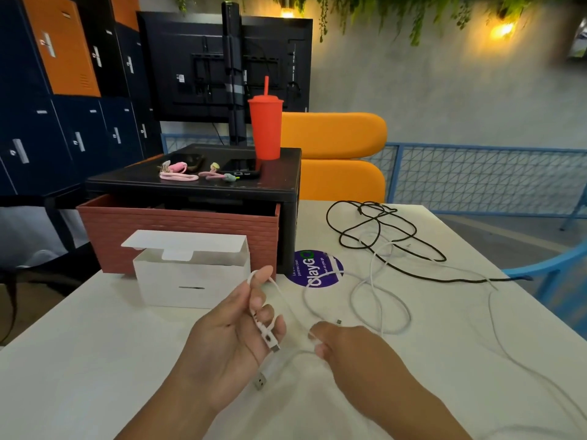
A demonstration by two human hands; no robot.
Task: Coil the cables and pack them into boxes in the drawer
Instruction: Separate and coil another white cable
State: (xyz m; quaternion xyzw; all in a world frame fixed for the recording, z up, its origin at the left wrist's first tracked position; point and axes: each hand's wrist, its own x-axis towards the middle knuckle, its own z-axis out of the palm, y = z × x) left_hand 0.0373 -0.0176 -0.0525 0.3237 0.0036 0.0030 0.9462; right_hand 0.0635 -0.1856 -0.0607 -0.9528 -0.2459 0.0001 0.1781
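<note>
My left hand (pixel 235 331) holds the white cable (pixel 374 300) near its connector end, a loop passing over the thumb tip and the plugs hanging below the fingers. My right hand (pixel 346 344) pinches the same white cable a little further along. The rest of it sprawls in loose loops over the white table (pixel 95 360) to the right. A black cable (pixel 381 236) lies tangled behind it. An open white box (pixel 190 277) stands in front of the brown drawer (pixel 178 239), which is pulled out of a black cabinet (pixel 286 192).
On the cabinet top stand a red tumbler with straw (pixel 265 128), two dark phones (pixel 241 168) and small pink coiled cables (pixel 178 176). A purple round sticker (pixel 317 268) marks the table. Orange seats (pixel 336 154) and a blue chair (pixel 559 274) lie beyond the table edges.
</note>
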